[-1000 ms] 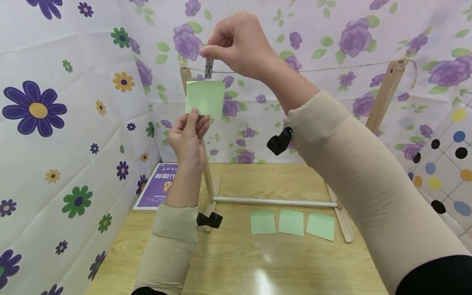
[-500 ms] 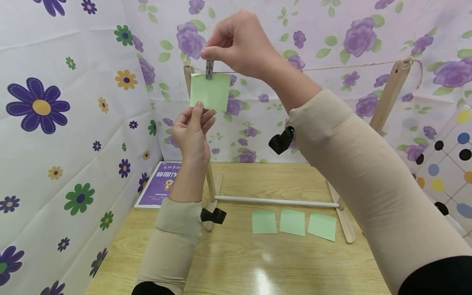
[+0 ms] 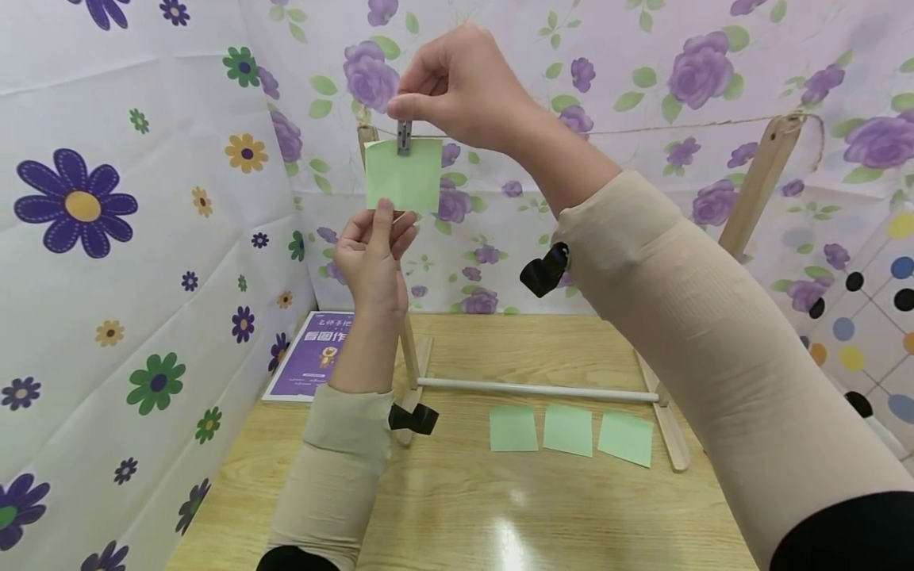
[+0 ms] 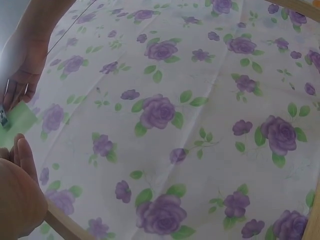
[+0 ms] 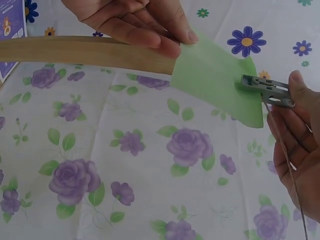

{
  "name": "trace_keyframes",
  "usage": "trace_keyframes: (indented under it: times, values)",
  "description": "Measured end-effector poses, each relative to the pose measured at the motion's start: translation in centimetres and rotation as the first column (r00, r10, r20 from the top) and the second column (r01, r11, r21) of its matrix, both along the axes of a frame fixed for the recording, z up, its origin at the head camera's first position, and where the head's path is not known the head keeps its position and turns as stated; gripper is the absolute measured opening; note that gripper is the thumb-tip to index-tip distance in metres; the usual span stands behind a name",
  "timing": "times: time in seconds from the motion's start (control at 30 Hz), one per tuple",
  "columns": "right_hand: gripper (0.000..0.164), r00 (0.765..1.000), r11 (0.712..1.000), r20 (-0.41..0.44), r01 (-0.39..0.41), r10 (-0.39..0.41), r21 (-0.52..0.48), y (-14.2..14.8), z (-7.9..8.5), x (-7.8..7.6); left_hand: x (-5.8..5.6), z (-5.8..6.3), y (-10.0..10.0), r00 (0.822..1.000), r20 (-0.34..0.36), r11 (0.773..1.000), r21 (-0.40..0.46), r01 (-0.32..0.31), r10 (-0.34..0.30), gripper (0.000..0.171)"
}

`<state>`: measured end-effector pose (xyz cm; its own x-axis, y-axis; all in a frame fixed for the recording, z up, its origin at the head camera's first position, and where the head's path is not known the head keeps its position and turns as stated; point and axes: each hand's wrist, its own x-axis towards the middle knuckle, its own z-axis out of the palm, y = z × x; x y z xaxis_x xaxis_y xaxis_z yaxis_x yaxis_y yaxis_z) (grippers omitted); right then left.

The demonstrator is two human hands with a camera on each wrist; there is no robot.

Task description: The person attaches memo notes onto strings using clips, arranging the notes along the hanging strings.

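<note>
Pinching the clip (image 3: 404, 141) by its upper end, clamped between thumb and fingers of the right hand (image 3: 467, 89). Gripping the note (image 3: 414, 178) by its lower edge with the fingers of the left hand (image 3: 373, 258), laying the thumb over the front face.

Placing the note directly below the right fingers, near the left end of the string (image 3: 689, 125) and just beside the top of the left post (image 5: 100, 54). Running the clip's long axis upright in the head view, crossing the string and reaching down over the note's upper edge, close to its middle. Showing no long axis in the nearly square note. Being nearer to clip and string with the right hand, to the note's lower edge with the left. Not showing clearly the clip's bite on paper and string together.

Comparing with a second ago: no longer leaving a gap between clip and note, now overlapping at the upper edge; holding the note higher with the left hand, barely shifting the right. Differing only slightly from half a second ago. Still leaving three more notes (image 3: 567, 431) flat on the counter (image 3: 457, 507), in a row near the rod (image 3: 535, 389).
</note>
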<state>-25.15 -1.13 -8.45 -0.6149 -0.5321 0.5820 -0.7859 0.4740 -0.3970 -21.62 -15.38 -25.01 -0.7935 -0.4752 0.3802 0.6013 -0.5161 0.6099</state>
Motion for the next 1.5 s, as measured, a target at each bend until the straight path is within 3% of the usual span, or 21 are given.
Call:
trace_keyframes:
  times: [0.33,0.73,1.1,1.33,1.5]
  values:
    - [0.028,1.000,1.000,0.026,0.014,-0.014,0.022,-0.1,0.1,-0.1,-0.1,-0.3,0.1,1.000,-0.006,1.000,-0.022,-0.009,0.008,0.013]
    - [0.031,0.999,0.999,0.032,-0.038,0.037,0.030,0.3,0.1,-0.1,-0.3,-0.5,-0.1,1.000,-0.011,0.999,-0.034,0.011,-0.011,0.010]
    - [0.047,0.997,0.998,0.073,0.000,-0.005,0.066,0.3,-0.1,-0.2,-0.3,-0.9,0.1,0.998,0.064,1.000,-0.003,0.007,-0.006,0.009]
    - [0.051,0.998,0.997,-0.025,0.062,-0.061,0.046,0.6,-0.4,0.1,-0.3,-1.1,0.3,0.997,0.080,1.000,-0.025,0.000,0.002,0.014]
    - [0.049,0.990,0.993,-0.114,0.072,-0.083,-0.093,1.1,-0.9,0.7,-0.2,-1.2,0.3,0.996,0.089,0.999,-0.040,0.007,-0.003,0.015]
